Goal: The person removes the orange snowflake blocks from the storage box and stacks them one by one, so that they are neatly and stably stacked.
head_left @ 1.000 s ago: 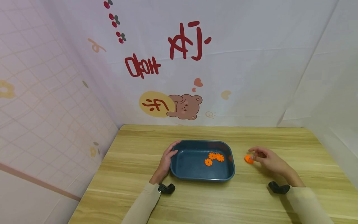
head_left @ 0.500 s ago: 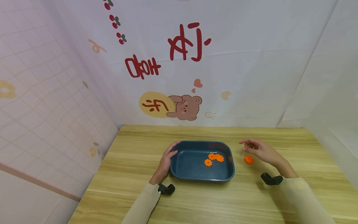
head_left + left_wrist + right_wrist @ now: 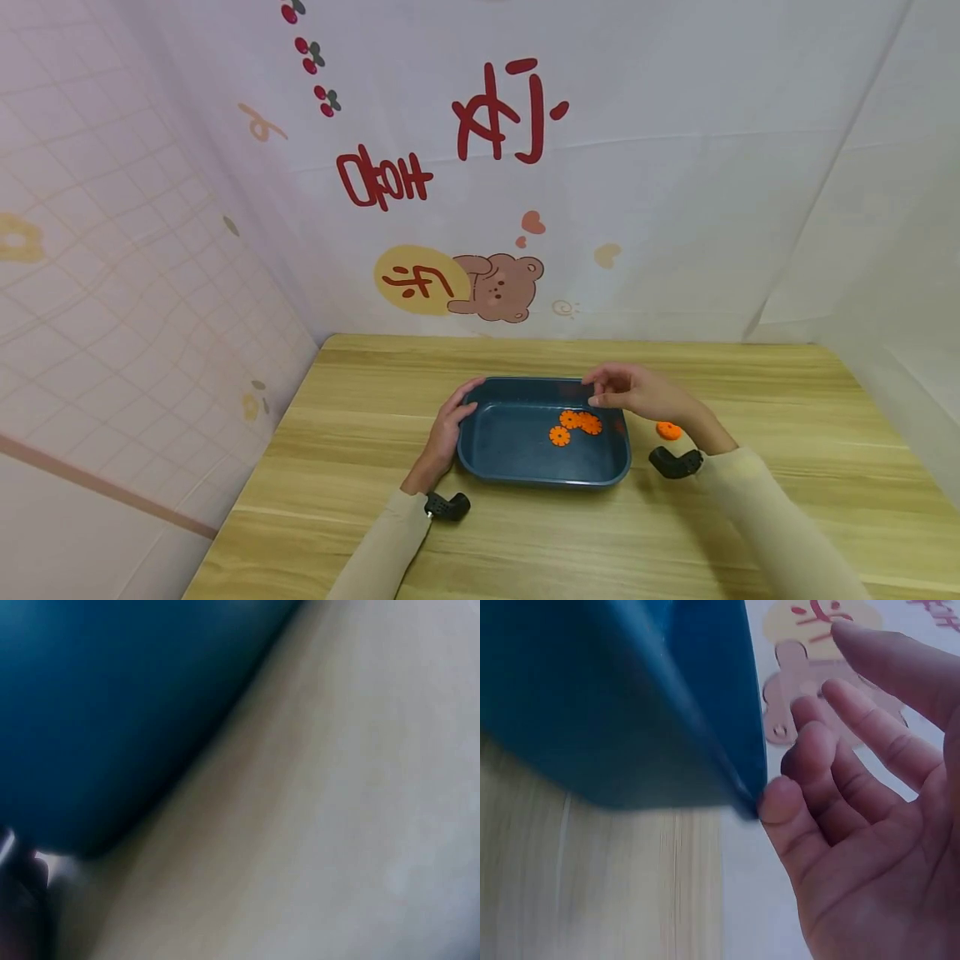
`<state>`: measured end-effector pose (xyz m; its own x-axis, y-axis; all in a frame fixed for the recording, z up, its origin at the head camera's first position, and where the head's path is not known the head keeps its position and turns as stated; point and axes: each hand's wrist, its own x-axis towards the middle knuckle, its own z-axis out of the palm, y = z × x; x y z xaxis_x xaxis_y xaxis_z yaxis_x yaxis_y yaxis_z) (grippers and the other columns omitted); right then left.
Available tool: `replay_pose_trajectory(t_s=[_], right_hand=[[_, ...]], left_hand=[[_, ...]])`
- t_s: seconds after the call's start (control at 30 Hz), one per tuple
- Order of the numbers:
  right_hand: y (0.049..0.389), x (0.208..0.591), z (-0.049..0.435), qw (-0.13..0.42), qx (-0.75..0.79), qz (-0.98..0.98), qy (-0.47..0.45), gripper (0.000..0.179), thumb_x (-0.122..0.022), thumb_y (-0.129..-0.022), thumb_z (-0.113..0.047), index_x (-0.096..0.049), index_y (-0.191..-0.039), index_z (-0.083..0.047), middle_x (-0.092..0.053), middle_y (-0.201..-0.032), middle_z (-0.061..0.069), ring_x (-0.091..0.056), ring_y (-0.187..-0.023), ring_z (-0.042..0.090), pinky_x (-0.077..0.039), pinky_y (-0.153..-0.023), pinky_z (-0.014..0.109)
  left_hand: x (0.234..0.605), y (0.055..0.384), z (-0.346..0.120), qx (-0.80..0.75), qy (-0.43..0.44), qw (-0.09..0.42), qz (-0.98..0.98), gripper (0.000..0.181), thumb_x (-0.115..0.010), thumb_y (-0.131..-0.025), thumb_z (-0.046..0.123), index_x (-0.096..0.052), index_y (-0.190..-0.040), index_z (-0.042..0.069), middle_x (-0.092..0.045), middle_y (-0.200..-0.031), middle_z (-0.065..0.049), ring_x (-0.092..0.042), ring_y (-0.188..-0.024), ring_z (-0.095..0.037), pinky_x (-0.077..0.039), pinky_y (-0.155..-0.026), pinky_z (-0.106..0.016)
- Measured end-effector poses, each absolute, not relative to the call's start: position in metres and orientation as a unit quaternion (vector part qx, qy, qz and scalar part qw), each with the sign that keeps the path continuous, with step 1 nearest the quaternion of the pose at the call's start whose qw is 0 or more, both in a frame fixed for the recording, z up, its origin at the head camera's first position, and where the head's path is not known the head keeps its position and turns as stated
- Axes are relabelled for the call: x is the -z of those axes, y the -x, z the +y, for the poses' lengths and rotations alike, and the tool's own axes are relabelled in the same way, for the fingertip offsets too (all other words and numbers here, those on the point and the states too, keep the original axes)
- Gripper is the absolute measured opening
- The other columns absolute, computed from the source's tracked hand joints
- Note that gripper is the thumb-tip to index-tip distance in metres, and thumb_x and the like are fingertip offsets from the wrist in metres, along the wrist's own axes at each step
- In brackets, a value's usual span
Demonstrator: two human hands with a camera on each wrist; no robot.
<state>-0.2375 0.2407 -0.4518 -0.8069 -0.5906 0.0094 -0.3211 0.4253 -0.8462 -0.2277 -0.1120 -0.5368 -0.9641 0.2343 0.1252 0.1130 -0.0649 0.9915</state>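
Orange discs [image 3: 559, 436], at least 3, maybe more since some overlap, lie flat on the floor of the blue tray [image 3: 510, 433], toward its right end. 1 more orange piece [image 3: 669, 431] on the table [image 3: 540, 542], just right of the tray, beside the right forearm; single or stacked, can't tell. Left hand [image 3: 442, 433] holds the tray's left wall, thumb over the rim, fingers outside. Right hand [image 3: 648, 393] is at the far right corner, fingers loosely bent, nothing seen between them; contact with the rim unclear. To do this well, I'd say: left hold firm but light, so the tray doesn't skid; right fingertips should clear the rim, not bump it. Thin discs probably want a 2-finger edge pinch and a low release. Black wrist device [image 3: 675, 463] sits near the loose piece, so lift over, don't sweep. Behind: white backdrop with printed bear [image 3: 504, 287].
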Motion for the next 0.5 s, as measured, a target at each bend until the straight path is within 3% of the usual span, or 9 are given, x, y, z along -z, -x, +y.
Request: replay_pose_trajectory(t_s=[0.23,0.4,0.5], right_hand=[[0.244,0.452,0.211,0.205,0.442,0.816,0.311,0.031,-0.068,-0.093,-0.015,-0.062,-0.121,-0.004,-0.064,-0.091,0.007,-0.059,-0.075,0.035,-0.05,-0.063,0.031],[0.246,0.456,0.197,0.227,0.416,0.821,0.318,0.034,-0.07,-0.091,-0.014,-0.061,-0.12,0.001,-0.065,-0.084,0.006,-0.057,-0.068,0.038,-0.047,-0.058,0.028],[0.246,0.457,0.19,0.235,0.394,0.83,0.317,0.036,-0.071,-0.09,-0.016,-0.061,-0.119,0.002,-0.064,-0.081,0.005,-0.056,-0.065,0.028,-0.045,-0.058,0.026]], left_hand=[[0.537,0.227,-0.112,-0.718,-0.122,0.045,0.684,0.044,-0.043,-0.101,0.012,-0.052,-0.143,0.004,-0.044,-0.152,-0.008,-0.03,-0.145,-0.021,-0.019,-0.118,-0.041],[0.538,0.229,-0.112,-0.719,-0.125,0.046,0.682,0.044,-0.041,-0.101,0.01,-0.05,-0.143,0.001,-0.044,-0.152,-0.009,-0.031,-0.144,-0.021,-0.024,-0.114,-0.028],[0.539,0.229,-0.112,-0.722,-0.13,0.044,0.678,0.044,-0.042,-0.101,0.009,-0.049,-0.143,0.0,-0.045,-0.151,-0.011,-0.032,-0.144,-0.022,-0.027,-0.11,-0.02]])
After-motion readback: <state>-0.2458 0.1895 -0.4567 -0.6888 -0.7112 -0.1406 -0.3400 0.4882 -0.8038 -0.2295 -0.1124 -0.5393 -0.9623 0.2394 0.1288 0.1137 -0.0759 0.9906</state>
